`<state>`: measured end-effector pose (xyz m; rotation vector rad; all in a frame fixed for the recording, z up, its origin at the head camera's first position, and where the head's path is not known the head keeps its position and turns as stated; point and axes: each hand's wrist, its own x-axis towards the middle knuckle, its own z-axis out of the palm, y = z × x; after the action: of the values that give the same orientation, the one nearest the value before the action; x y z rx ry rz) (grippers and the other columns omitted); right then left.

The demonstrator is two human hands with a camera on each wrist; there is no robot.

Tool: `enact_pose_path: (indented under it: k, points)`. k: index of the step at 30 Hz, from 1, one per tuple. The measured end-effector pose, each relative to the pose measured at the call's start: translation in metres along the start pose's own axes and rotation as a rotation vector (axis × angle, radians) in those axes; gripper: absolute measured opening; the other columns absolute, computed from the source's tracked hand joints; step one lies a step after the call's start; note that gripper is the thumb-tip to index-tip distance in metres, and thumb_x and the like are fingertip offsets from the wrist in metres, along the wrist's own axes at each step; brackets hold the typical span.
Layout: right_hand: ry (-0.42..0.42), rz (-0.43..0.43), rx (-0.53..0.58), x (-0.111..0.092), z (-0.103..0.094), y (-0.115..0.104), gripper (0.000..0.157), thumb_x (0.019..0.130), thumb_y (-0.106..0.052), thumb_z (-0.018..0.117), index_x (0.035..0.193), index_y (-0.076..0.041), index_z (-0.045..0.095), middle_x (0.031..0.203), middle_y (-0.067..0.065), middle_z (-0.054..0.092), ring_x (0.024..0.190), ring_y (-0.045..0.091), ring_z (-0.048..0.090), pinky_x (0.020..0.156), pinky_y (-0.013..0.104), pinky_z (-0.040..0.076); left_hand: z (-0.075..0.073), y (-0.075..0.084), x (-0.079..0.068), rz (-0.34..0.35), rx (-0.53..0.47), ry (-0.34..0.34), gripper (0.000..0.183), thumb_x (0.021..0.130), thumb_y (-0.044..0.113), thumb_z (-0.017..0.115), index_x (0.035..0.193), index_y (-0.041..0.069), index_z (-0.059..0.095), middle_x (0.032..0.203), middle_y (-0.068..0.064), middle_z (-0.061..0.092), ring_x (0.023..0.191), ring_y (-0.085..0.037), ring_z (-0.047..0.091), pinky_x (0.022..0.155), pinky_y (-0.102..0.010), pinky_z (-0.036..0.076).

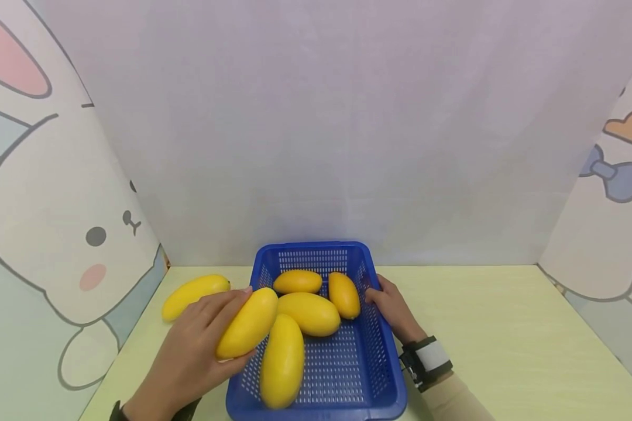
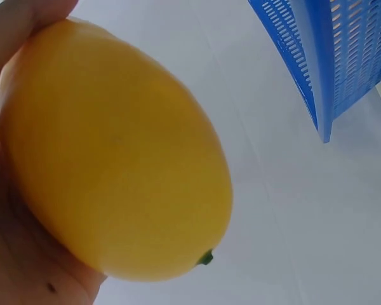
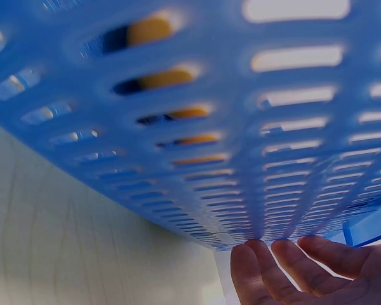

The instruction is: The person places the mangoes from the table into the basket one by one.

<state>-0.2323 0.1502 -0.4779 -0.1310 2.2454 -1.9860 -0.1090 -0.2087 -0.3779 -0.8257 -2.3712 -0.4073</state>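
Note:
My left hand (image 1: 202, 339) grips a yellow mango (image 1: 248, 323), holding it over the left rim of a blue plastic basket (image 1: 334, 374). In the left wrist view this mango (image 2: 120, 152) fills much of the picture, its small green stem end pointing down and right. The right hand (image 1: 395, 307) holds the basket's right side, thumb over the rim. Seen from the right wrist, its fingers (image 3: 282, 270) lie against the outside of the slotted wall. Several mangoes lie inside the basket, among them a large one (image 1: 282, 362) at the front left and an orange-yellow one (image 1: 344, 295) by the right wall.
Another yellow mango (image 1: 195, 295) lies on the pale table (image 1: 505, 339), left of the basket. A whitish cloth (image 1: 347, 146) hangs behind the table. Side panels with cartoon drawings (image 1: 84, 234) flank it. A strap with a device (image 1: 426, 361) is on the right wrist.

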Motion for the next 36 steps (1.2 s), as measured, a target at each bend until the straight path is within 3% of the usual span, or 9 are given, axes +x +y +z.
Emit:
enact_pose_path:
  k: [9, 15, 18, 24, 29, 36]
  points:
    - [-0.002, -0.008, 0.0, 0.0, -0.001, 0.001, 0.052, 0.088, -0.002, 0.051, 0.139, 0.002, 0.047, 0.117, 0.027, 0.057, 0.082, 0.032, 0.063, 0.068, 0.04, 0.056, 0.003, 0.003, 0.001, 0.035, -0.026, 0.025, 0.076, 0.091, 0.061, 0.061, 0.15, 0.015, 0.05, 0.134, -0.002, 0.06, 0.115, -0.025, 0.058, 0.095, -0.047, 0.047]
    - [-0.007, -0.008, 0.002, -0.002, -0.001, 0.0, 0.051, 0.087, -0.002, 0.051, 0.138, 0.002, 0.049, 0.115, 0.028, 0.056, 0.082, 0.033, 0.063, 0.068, 0.04, 0.056, 0.006, 0.009, 0.001, 0.047, -0.071, -0.027, 0.081, 0.085, 0.05, 0.076, 0.152, 0.016, 0.047, 0.137, 0.0, 0.058, 0.118, -0.022, 0.056, 0.105, -0.038, 0.04]
    - [-0.008, -0.016, -0.001, -0.002, -0.001, 0.001, 0.051, 0.087, -0.002, 0.051, 0.137, 0.003, 0.048, 0.113, 0.027, 0.057, 0.081, 0.033, 0.063, 0.067, 0.04, 0.056, 0.01, 0.012, 0.002, 0.071, -0.094, -0.061, 0.08, 0.086, 0.049, 0.075, 0.152, 0.015, 0.046, 0.14, 0.0, 0.056, 0.121, -0.022, 0.054, 0.11, -0.035, 0.035]
    - [-0.007, -0.015, -0.002, -0.001, -0.001, 0.0, 0.049, 0.088, -0.001, 0.051, 0.137, 0.003, 0.048, 0.113, 0.028, 0.056, 0.08, 0.032, 0.062, 0.066, 0.039, 0.055, 0.017, 0.017, 0.002, 0.107, -0.107, -0.088, 0.083, 0.08, 0.045, 0.081, 0.15, 0.016, 0.049, 0.142, 0.001, 0.054, 0.123, -0.02, 0.053, 0.104, -0.039, 0.041]
    - [-0.001, -0.014, -0.005, 0.0, -0.001, 0.0, 0.05, 0.089, -0.002, 0.051, 0.138, 0.003, 0.048, 0.115, 0.028, 0.057, 0.081, 0.032, 0.063, 0.067, 0.039, 0.055, 0.02, 0.019, 0.002, 0.11, -0.111, -0.122, 0.083, 0.082, 0.047, 0.08, 0.152, 0.016, 0.047, 0.143, 0.001, 0.053, 0.124, -0.02, 0.052, 0.101, -0.042, 0.045]
    - [-0.007, -0.01, -0.007, 0.0, -0.001, 0.001, 0.051, 0.088, -0.002, 0.051, 0.139, 0.002, 0.048, 0.115, 0.027, 0.056, 0.082, 0.032, 0.063, 0.068, 0.04, 0.056, 0.022, 0.02, 0.002, 0.131, -0.105, -0.118, 0.085, 0.083, 0.049, 0.079, 0.153, 0.016, 0.045, 0.145, 0.001, 0.052, 0.125, -0.02, 0.052, 0.101, -0.042, 0.046]
